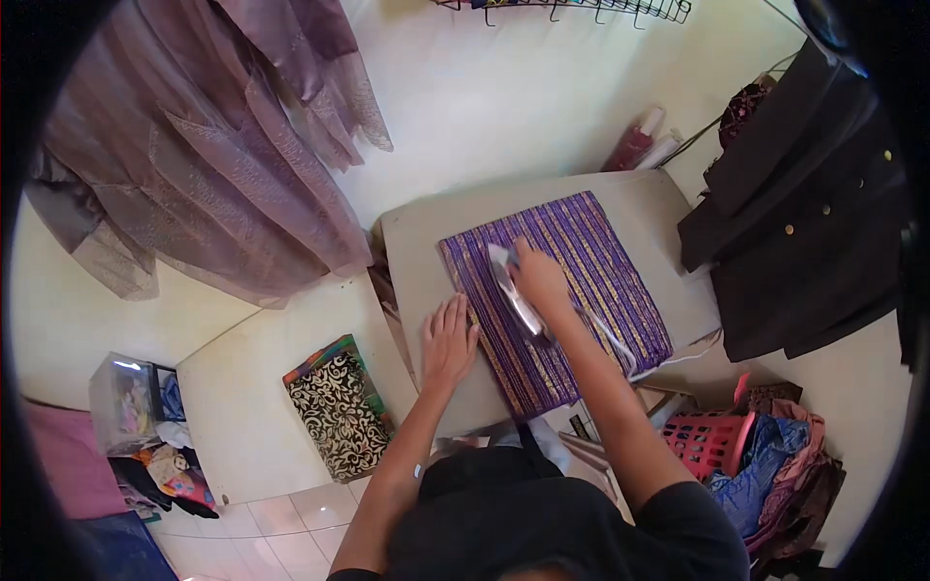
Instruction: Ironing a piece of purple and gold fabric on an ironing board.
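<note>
A folded purple cloth with gold stripes (610,269) lies flat on a padded beige ironing surface (414,240). My right hand (538,276) grips the handle of an electric iron (519,301), whose soleplate rests on the left half of the cloth. From the iron's rear a white cord (614,341) runs over the cloth to the right. My left hand (447,345) lies palm down at the cloth's left edge, fingertips touching that edge and nothing grasped.
Left of the ironing surface, folded patterned cloths (340,414) lie on a white tabletop (240,421). A mauve dress (218,160) hangs at upper left, a dark buttoned garment (806,218) at right. A pink plastic basket (708,439) with clothes stands at lower right.
</note>
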Demonstrator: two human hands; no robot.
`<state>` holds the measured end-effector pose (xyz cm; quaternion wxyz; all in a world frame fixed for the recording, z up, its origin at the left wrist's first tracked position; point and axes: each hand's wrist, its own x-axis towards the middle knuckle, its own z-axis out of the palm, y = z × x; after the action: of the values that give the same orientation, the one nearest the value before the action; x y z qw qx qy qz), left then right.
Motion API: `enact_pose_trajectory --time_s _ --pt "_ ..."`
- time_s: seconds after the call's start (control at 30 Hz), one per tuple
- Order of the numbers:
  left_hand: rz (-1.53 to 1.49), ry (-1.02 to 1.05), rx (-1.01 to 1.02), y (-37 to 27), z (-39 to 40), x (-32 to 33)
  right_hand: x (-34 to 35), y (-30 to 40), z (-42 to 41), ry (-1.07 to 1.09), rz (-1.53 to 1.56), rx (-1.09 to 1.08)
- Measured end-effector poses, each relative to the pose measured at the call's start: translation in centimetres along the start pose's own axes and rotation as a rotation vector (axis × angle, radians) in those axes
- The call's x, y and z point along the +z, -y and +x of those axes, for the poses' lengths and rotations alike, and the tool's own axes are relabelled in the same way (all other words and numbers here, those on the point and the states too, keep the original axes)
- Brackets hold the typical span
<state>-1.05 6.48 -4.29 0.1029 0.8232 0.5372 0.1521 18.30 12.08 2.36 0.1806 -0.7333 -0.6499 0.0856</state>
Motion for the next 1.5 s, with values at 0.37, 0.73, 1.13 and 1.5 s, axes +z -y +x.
enact_pose_trajectory --time_s 0.37,0.73,1.13,1.5 --pt "-0.173 -0.06 -0.022 1.2 0.2 -0.3 0.4 1.4 -4.1 0.039 0.017 0.036" --pt "-0.242 -0.162 0.034 1.3 -0.6 0.7 0.0 4.7 -5.4 0.078 0.002 -0.068" --pt "-0.412 -0.195 0.025 1.4 -0.1 -0.2 4.3 5.5 3.4 -0.06 0.051 -0.027" --pt "-0.52 -0.243 -0.011 1.6 -0.4 0.1 0.1 5.1 -8.1 0.078 0.004 0.05"
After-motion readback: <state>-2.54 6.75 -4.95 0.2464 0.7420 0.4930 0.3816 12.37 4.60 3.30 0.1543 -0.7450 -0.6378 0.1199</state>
